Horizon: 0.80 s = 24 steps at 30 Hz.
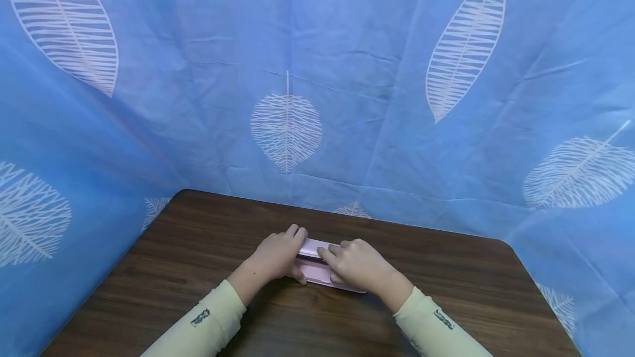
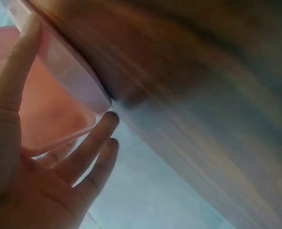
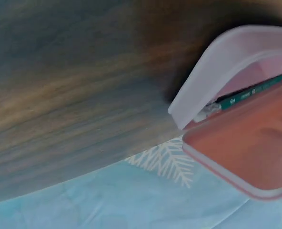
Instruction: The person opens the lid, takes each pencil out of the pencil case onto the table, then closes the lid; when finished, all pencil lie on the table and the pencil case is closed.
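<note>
I see both hands on a pink pencil case lying on the brown table. My left hand curls round the case's left end, thumb on the near side and fingers over the far edge. My right hand covers its right half, fingers bent onto the lid (how tightly, I cannot tell). The lid stands ajar; a green pencil shows in the gap. Beyond the fingertips hangs a blue leaf-print cloth.
</note>
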Available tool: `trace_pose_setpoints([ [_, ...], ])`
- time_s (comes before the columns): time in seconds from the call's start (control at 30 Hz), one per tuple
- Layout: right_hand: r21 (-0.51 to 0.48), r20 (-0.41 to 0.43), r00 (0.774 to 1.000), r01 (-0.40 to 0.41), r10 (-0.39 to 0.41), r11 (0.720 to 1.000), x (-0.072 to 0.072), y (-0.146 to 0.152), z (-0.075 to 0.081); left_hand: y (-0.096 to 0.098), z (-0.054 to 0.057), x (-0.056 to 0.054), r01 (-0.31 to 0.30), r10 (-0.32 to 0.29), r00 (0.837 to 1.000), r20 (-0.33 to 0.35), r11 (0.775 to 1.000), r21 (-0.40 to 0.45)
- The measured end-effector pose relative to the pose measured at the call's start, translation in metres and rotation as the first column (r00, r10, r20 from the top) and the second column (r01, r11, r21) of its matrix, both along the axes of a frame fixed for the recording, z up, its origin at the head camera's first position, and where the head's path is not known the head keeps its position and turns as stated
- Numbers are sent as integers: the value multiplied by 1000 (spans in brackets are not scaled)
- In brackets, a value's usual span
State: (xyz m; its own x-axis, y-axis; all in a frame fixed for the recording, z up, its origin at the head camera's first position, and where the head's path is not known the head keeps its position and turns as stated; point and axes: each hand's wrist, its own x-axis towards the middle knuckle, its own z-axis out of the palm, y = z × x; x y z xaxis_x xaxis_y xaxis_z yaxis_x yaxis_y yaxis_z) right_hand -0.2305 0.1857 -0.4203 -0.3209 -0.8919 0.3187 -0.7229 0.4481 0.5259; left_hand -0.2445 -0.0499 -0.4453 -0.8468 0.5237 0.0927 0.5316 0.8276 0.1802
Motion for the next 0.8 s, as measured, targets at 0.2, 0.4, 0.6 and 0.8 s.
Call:
trace_pose_setpoints([
  [0.2,-142,68,994,-77,88,987,-10,5,-2,-6,-3,4,-63,53,995,79,990,125],
  [0.4,-210,82,990,-99,119,973,-14,9,-5,-14,-2,5,-108,77,983,166,977,182],
  [0.6,-269,169,978,-73,121,960,-18,14,-2,-18,-1,6,-137,94,975,200,967,214],
  [0.8,-293,279,958,18,68,956,-24,18,8,-19,-3,7,-174,120,966,231,958,229],
])
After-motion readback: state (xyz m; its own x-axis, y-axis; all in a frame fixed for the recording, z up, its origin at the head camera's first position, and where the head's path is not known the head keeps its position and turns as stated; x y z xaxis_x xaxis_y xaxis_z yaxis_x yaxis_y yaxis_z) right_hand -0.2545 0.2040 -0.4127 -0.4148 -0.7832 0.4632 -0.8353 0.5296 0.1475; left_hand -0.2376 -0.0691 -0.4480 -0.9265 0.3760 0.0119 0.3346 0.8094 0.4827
